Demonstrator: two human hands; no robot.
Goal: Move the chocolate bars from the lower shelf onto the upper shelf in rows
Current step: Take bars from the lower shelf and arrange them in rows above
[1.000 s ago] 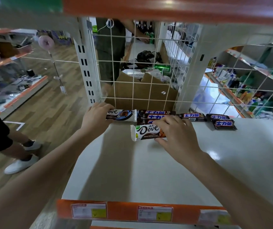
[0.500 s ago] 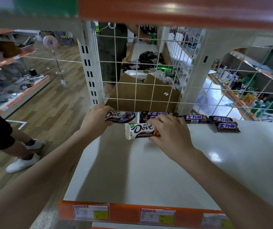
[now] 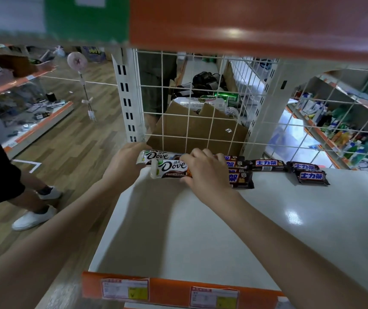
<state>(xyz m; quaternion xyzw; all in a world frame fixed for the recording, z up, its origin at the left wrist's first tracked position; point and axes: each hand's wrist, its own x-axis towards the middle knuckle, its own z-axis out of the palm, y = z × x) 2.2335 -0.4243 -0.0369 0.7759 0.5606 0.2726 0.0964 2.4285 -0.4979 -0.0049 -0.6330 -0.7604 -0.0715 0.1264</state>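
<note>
Hands (image 3: 205,168) on Dove bars (image 3: 169,169) at shelf's (image 3: 178,230) back-left edge

Both hands reach to the back of a white shelf (image 3: 200,230), against a wire grid (image 3: 200,121). The right hand (image 3: 207,172) grips 1 Dove bar (image 3: 170,169) by its right end. The left hand (image 3: 126,162) touches a 2nd Dove bar (image 3: 156,155) just behind. Dark-wrapped bars (image 3: 267,165) lie in a row to the right; a cardboard box (image 3: 198,130) stands behind the grid.

1. Glossy, smooth white shelf board (image 3: 200,230) reflecting ceiling light.
2. Shiny plastic-film white-and-brown chocolate wrapper (image 3: 169,168).
3. Matt brown cardboard box (image 3: 200,132).
4. White-coated wire mesh back panel (image 3: 200,85).
5. Wood-look plank floor (image 3: 71,157).
</note>
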